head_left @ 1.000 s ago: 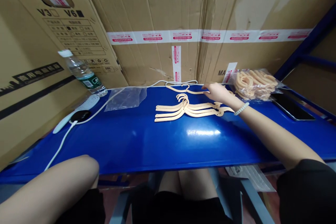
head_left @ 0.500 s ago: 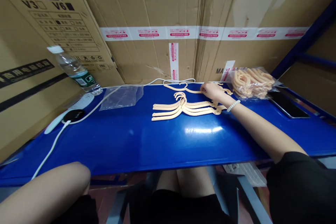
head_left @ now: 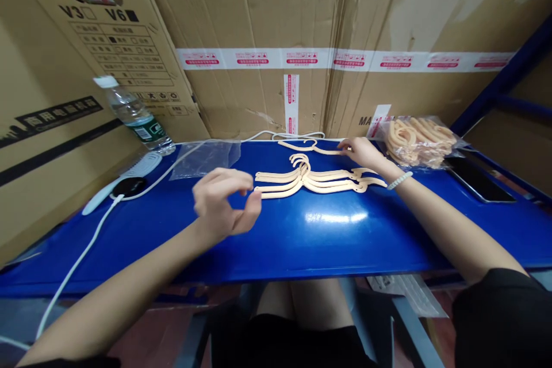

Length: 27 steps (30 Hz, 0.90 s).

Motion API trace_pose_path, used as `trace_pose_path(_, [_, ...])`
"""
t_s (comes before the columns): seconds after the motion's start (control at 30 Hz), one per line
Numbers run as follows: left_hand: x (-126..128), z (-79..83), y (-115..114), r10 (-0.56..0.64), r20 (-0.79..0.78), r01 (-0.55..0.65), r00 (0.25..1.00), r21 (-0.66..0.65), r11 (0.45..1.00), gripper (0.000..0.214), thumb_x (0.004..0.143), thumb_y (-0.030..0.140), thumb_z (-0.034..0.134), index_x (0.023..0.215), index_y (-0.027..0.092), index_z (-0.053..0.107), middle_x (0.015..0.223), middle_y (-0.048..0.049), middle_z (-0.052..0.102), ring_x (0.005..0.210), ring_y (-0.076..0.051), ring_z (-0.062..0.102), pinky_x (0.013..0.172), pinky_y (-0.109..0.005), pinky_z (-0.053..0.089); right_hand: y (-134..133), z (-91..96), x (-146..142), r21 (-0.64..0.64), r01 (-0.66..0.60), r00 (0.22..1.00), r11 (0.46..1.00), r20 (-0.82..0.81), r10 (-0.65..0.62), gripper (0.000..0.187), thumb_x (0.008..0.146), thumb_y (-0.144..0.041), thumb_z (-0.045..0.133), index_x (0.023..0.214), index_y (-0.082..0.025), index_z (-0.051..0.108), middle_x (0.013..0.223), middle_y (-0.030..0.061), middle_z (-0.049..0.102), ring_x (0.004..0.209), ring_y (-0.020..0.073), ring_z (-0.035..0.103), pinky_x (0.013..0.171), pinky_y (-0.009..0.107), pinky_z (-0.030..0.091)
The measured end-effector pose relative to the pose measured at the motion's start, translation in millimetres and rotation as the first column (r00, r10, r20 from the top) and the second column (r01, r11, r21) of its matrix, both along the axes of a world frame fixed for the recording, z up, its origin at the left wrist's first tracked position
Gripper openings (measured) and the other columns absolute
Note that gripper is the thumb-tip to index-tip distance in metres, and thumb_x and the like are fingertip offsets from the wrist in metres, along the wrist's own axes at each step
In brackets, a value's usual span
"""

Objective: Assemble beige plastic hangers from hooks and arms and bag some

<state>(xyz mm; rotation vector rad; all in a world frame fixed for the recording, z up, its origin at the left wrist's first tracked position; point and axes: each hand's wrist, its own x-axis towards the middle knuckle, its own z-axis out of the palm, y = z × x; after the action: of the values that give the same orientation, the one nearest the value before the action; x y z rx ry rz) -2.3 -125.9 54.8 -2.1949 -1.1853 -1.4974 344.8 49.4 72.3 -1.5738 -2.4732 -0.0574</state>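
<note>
My right hand (head_left: 364, 153) reaches across the blue table (head_left: 276, 236) and pinches the right arm of a single beige plastic hanger (head_left: 308, 146) lying near the table's back edge. Just in front of it lies a small stack of the same beige hangers (head_left: 317, 179), hooks pointing back. My left hand (head_left: 224, 204) hovers above the table left of that stack, fingers curled but apart, holding nothing. A white bead bracelet is on my right wrist.
A clear bag of more hangers (head_left: 416, 139) sits at the back right beside a dark phone (head_left: 478, 179). An empty plastic bag (head_left: 207, 158), water bottle (head_left: 135, 118), white handheld fan (head_left: 123, 181) and white cable (head_left: 77, 261) lie left. Cardboard boxes (head_left: 276, 40) wall the back.
My left hand has risen from my lap to above the table near the stack's left end. My right hand stays at the single hanger, barely shifted.
</note>
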Motion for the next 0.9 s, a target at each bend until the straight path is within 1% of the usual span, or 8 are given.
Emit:
trace_pose_path(0.1, [5.4,-8.5,19.2,-0.012,-0.028,0.015,1.0,0.116,0.993,0.011,0.087,0.02,0.062,0.095,0.021,0.054,0.07,0.0034,0.061,0.057,-0.013,0.06,0.06,-0.028,0.049,-6.2,3.6,10.8,0.029,-0.005,1.0,1.0,-0.024,0.006,0.019,0.089,-0.018,0.058,0.098,-0.015,0.075,0.102,0.0121,0.076,0.092,0.0256,0.07,0.082,0.032,0.05])
trace_pose_path(0.17, [8.4,-14.5,30.8,-0.024,-0.016,0.025,1.0,0.063,0.998,0.016,0.088,0.016,0.06,0.101,0.021,0.053,0.073,0.0031,0.063,0.059,-0.013,0.061,0.061,-0.027,0.049,-12.1,5.6,20.2,0.076,-0.02,0.998,0.997,-0.061,0.024,0.016,0.086,-0.02,0.061,0.094,-0.016,0.074,0.098,0.0116,0.075,0.089,0.0261,0.069,0.079,0.033,0.049])
trace_pose_path(0.3, [10.3,-20.8,40.7,-0.061,0.027,0.063,0.998,-0.073,0.995,0.015,0.09,0.017,0.056,0.104,0.02,0.052,0.084,-0.0015,0.064,0.075,-0.017,0.065,0.072,-0.03,0.053,-31.5,12.1,37.7,0.173,-0.027,0.98,0.985,-0.192,0.06,0.009,0.082,-0.024,0.062,0.082,-0.017,0.068,0.085,0.0089,0.071,0.077,0.023,0.064,0.072,0.033,0.047])
trace_pose_path(0.47, [15.2,-17.0,38.5,-0.083,-0.043,0.08,0.996,-0.076,0.994,0.021,0.092,0.018,0.054,0.113,0.02,0.053,0.108,-0.0095,0.065,0.104,-0.024,0.063,0.093,-0.042,0.052,-64.9,20.7,40.3,0.161,-0.008,0.929,0.987,-0.365,0.067,0.017,0.084,-0.037,0.061,0.083,-0.02,0.064,0.072,0.0041,0.062,0.062,0.0181,0.053,0.059,0.03,0.04])
trace_pose_path(0.57, [19.5,-15.0,36.1,-0.063,-0.082,0.058,0.995,-0.058,0.997,0.034,0.094,0.021,0.054,0.128,0.02,0.05,0.13,-0.014,0.059,0.125,-0.029,0.055,0.107,-0.05,0.046,-79.1,19.6,31.4,0.103,-0.08,0.887,0.992,-0.447,0.118,0.022,0.087,-0.042,0.061,0.086,-0.021,0.063,0.069,0.002,0.058,0.06,0.0167,0.049,0.057,0.03,0.038])
trace_pose_path(0.67, [21.3,-17.8,34.8,-0.034,-0.156,0.029,0.987,-0.037,0.999,0.045,0.096,0.024,0.055,0.139,0.021,0.044,0.143,-0.0157,0.052,0.137,-0.03,0.047,0.114,-0.053,0.039,-88.3,13.8,17.1,0.082,-0.19,0.873,0.978,-0.442,0.207,0.022,0.089,-0.042,0.061,0.085,-0.021,0.063,0.072,0.0022,0.059,0.06,0.0162,0.048,0.058,0.03,0.038])
trace_pose_path(0.77, [20.6,-26.0,34.6,-0.065,-0.252,0.043,0.965,-0.092,0.995,0.046,0.099,0.024,0.053,0.143,0.02,0.042,0.138,-0.015,0.06,0.13,-0.03,0.055,0.111,-0.052,0.042,-98.7,6.0,0.2,0.085,-0.281,0.864,0.956,-0.411,0.291,0.018,0.092,-0.038,0.059,0.085,-0.022,0.062,0.077,0.0038,0.06,0.064,0.0168,0.05,0.061,0.03,0.04])
trace_pose_path(0.9, [18.1,-37.3,34.0,-0.242,-0.236,0.185,0.941,-0.241,0.953,0.032,0.103,0.017,0.042,0.131,0.02,0.056,0.122,-0.0104,0.071,0.111,-0.023,0.068,0.096,-0.039,0.054,-108.9,0.4,-12.3,0.009,-0.381,0.836,0.924,-0.424,0.349,0.016,0.096,-0.034,0.054,0.089,-0.021,0.062,0.089,0.0056,0.065,0.066,0.0157,0.054,0.061,0.029,0.044])
